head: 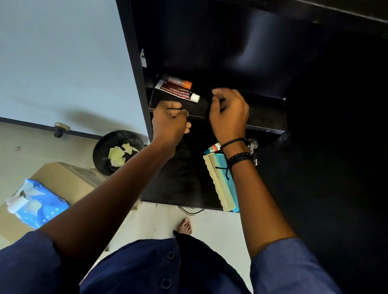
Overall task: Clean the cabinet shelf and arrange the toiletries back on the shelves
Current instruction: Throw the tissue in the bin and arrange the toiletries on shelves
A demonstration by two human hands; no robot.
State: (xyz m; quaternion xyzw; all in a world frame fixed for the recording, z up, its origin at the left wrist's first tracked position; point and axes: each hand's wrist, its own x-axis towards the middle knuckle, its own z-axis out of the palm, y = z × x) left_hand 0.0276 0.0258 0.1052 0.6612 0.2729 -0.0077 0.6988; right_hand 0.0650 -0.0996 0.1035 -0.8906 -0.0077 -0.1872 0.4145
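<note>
Dark sleeves (293,284) are seen at 6 o'clock. Left hand (169,123) and right hand (229,117) are curled at the upper shelf (266,118); whether anything is pinched cannot be told. Two tubes (179,92) are laid at the shelf's 9 o'clock end.

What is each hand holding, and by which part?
Cannot be told: the left hand and right hand curl at the dark upper shelf, with no held thing clearly visible.

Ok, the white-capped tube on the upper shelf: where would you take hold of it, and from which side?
Probably near its white cap, from the open front. The white-capped tube lies flat with the cap pointing right, while the orange-capped tube lies close behind it and the cabinet wall stands near its tail.
</note>
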